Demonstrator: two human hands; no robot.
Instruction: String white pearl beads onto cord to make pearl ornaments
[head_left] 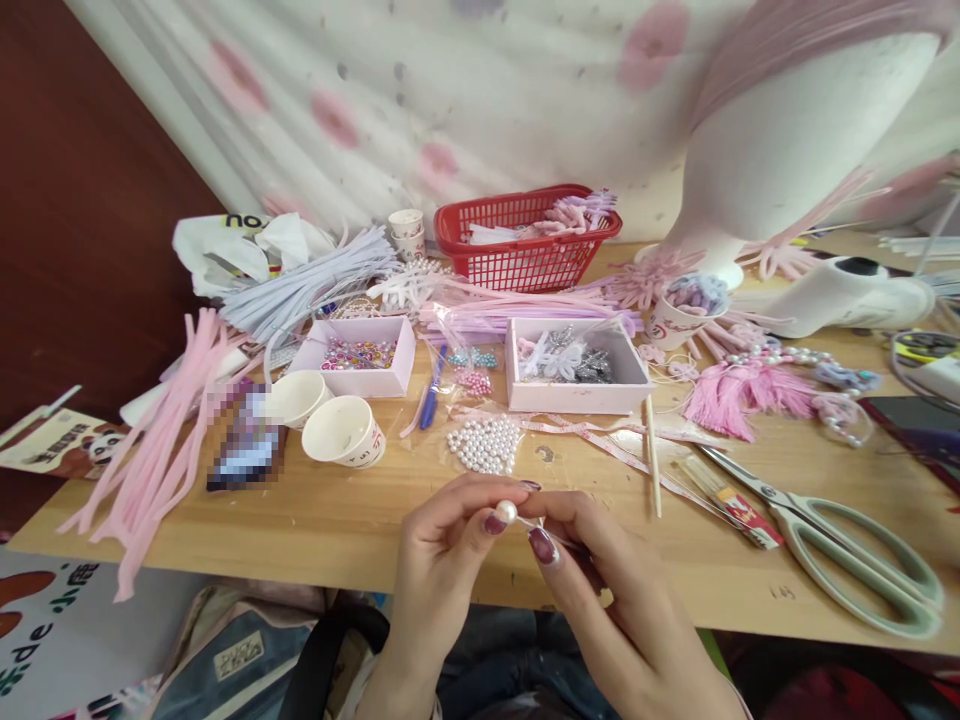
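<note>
Nearest of all, above the front edge of the bench [360, 525], one white pearl [507, 512] was held between the thumb and forefinger of the left hand [442, 550]. By the right hand [619, 575], just beside it, a thin strand [529, 523] was gripped, which was joined to the pearl; whether it was wire or thread could not be told. To the right, the green-handled scissors [862, 565] were laid with the blades almost closed. At the left, the pink fuzzy stems [161, 440] were spread over the bench edge.

A little farther, a heap of small pearls [486, 445] was placed between two paper cups [343, 432] at the left and a wooden stick [652, 460] at the right. Behind these, beads [360, 354] were contained in the left box [384, 380], and grey and white pieces [570, 358] in the right box [577, 398]. A blue pen [433, 388] was put between the boxes. Farthest, before the flowered curtain [420, 90], the red basket [525, 268] was partly filled with fuzzy pieces [574, 215].
</note>
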